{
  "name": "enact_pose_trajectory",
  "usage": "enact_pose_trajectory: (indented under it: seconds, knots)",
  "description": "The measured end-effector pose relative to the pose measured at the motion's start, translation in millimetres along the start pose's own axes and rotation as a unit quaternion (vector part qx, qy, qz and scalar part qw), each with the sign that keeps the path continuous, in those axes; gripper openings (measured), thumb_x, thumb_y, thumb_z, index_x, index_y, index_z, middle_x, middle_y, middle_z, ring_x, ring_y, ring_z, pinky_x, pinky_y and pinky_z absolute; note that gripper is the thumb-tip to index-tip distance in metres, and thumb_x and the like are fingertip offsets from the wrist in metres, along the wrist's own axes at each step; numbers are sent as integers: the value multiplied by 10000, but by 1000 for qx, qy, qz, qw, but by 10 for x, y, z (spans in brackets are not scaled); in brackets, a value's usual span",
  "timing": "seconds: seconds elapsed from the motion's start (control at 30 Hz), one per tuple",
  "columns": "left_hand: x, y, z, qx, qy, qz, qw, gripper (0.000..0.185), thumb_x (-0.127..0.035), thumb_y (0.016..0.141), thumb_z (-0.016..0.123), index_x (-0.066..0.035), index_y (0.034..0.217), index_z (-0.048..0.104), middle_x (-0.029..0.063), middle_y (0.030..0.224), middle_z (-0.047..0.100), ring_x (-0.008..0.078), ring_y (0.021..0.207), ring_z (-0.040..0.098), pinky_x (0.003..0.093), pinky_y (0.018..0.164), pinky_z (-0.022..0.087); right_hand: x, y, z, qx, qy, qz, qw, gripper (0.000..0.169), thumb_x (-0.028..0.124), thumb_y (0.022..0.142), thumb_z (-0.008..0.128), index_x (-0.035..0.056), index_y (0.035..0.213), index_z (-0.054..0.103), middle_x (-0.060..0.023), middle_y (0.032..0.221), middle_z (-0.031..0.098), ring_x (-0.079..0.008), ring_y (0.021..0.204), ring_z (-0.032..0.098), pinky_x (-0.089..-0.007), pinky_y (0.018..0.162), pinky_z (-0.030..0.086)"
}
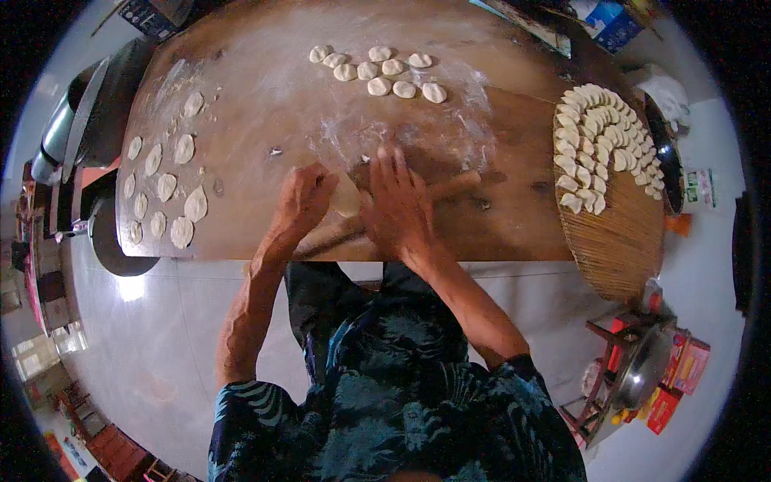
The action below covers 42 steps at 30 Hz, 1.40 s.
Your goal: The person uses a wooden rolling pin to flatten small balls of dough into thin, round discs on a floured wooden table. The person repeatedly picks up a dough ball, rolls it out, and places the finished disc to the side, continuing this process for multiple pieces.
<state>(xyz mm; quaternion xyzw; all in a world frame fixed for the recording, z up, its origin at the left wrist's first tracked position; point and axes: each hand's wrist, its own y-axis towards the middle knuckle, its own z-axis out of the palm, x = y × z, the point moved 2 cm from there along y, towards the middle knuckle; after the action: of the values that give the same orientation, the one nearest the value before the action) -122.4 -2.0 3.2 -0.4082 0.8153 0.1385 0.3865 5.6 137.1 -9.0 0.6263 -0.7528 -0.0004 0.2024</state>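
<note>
A wooden rolling pin [455, 185] lies slantwise near the front edge of the floured wooden table [253, 132]. My right hand [397, 199] rests over its middle, palm down with the fingers stretched forward, and hides that part of the pin. Just left of it is a thin dough wrapper [346, 197], its edge pinched in my curled left hand [308, 196]. Some of the wrapper is covered by my hands. Several flattened dough pieces [379, 86] lie beyond my hands, dusted with flour.
Rolled wrappers [184, 149] are spread at the table's left. On the right, a round slatted tray [608, 241] bears rows of folded dumplings [587, 135] and overhangs the table edge. A wok [643, 367] stands at the lower right. Dark round cookware [114, 235] sits off the left edge.
</note>
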Motion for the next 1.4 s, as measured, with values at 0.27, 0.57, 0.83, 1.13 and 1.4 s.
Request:
enact_pose_trajectory:
  seconds: [0.27,0.57,0.83,1.13,1.4]
  knots:
    - [-136,-136,-69,96,52,16,994,255,-211,916,595,35,904,658,248,807,648,383,721,642,446,643,495,-47,292,74,-1,-21,-26,999,613,345,994,488,-61,1450,437,-219,1573,366,-401,1457,338,-536,1103,376]
    - [84,-75,-124,-6,3,0,1000,236,-219,905,632,13,919,678,249,866,666,402,786,662,456,687,516,55,-243,-152,-21,33,-28,999,553,269,972,545,-60,1411,476,-231,1533,413,-384,1423,401,-511,1070,398]
    - [-158,-45,-22,105,177,85,975,242,-225,907,683,11,957,704,233,879,703,295,722,665,411,674,528,-133,505,375,-87,-32,-82,992,561,279,972,561,-40,1424,465,-214,1545,409,-381,1451,359,-521,1104,362]
    - [195,-105,-171,3,1,-2,1000,211,-178,892,636,18,951,686,250,854,670,353,779,687,428,678,520,68,-208,-97,-31,51,-52,997,539,254,972,556,-37,1419,479,-240,1538,412,-406,1445,362,-526,1100,366]
    - [-1,-11,-103,37,72,54,995,201,-174,897,633,16,918,693,255,836,666,349,736,669,426,653,511,31,588,261,-19,-15,-44,999,577,329,992,514,-30,1440,457,-211,1552,408,-388,1436,381,-539,1097,377]
